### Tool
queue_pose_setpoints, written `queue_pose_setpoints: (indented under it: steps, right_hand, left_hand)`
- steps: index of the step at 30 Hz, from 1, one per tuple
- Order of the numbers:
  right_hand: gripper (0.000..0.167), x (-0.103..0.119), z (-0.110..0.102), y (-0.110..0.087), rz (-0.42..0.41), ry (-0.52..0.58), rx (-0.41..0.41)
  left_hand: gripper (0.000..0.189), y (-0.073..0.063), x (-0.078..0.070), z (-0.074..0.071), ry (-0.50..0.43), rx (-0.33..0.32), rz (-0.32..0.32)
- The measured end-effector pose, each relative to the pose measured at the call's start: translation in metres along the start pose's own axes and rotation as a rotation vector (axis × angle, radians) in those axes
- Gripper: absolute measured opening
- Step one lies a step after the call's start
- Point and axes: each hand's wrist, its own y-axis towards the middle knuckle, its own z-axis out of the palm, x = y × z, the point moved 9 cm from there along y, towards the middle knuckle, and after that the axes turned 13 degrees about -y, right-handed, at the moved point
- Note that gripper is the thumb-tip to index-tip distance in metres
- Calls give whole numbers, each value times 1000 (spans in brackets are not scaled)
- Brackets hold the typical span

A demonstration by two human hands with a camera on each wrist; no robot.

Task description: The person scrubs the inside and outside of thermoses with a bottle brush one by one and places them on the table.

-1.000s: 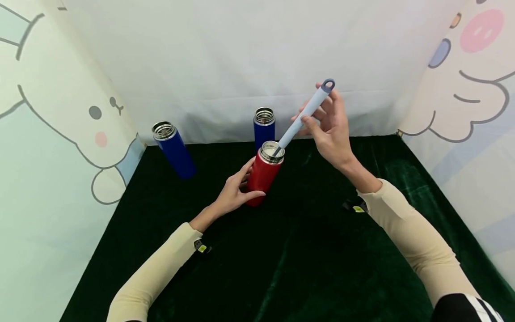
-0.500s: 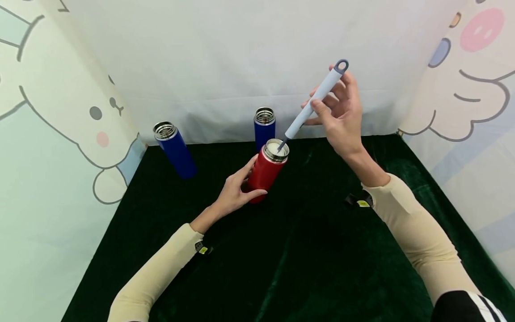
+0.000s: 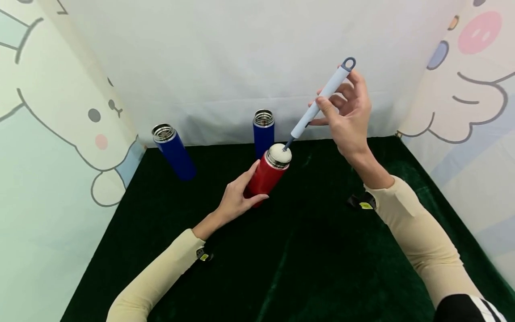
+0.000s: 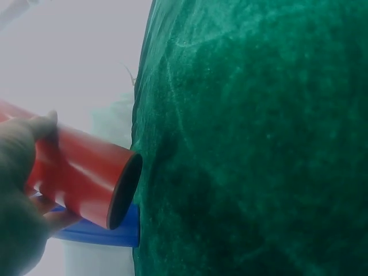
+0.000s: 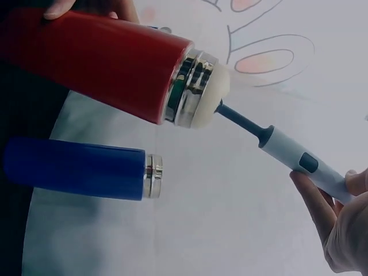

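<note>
My left hand (image 3: pixel 237 197) grips a red bottle (image 3: pixel 267 175) round its body and holds it tilted to the right, lifted off the cloth in the left wrist view. In my right hand (image 3: pixel 349 116) is a bottle brush (image 3: pixel 322 100) with a pale blue handle, a hanging loop and a dark grey neck, pinched between thumb and fingers. Its white sponge head (image 5: pixel 213 98) bulges from the bottle's silver mouth (image 5: pixel 191 86); how much of it sits inside is hidden. The bottle's dark base (image 4: pixel 125 190) faces the left wrist camera.
One blue bottle (image 3: pixel 263 134) stands open-mouthed just behind the red one. Another blue bottle (image 3: pixel 174 152) stands farther left. Dark green velvet cloth (image 3: pixel 322 259) covers the table. A white curtain (image 3: pixel 201 58) hangs behind, with cartoon-printed panels at both sides.
My right hand has moved up and to the right with the brush. The sponge head has risen out at the bottle's mouth. The red bottle has shifted slightly right in the head view.
</note>
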Motion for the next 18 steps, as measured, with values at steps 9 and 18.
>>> queue_pose_setpoints:
  steps: [9, 18]
  right_hand:
    - [56, -1, 6, 0, 4, -22, 110]
    - [55, 0, 20, 4, -11, 11, 327]
  left_hand:
    - [100, 1, 2, -1, -108, 19, 7]
    - [98, 5, 8, 0, -314, 97, -32]
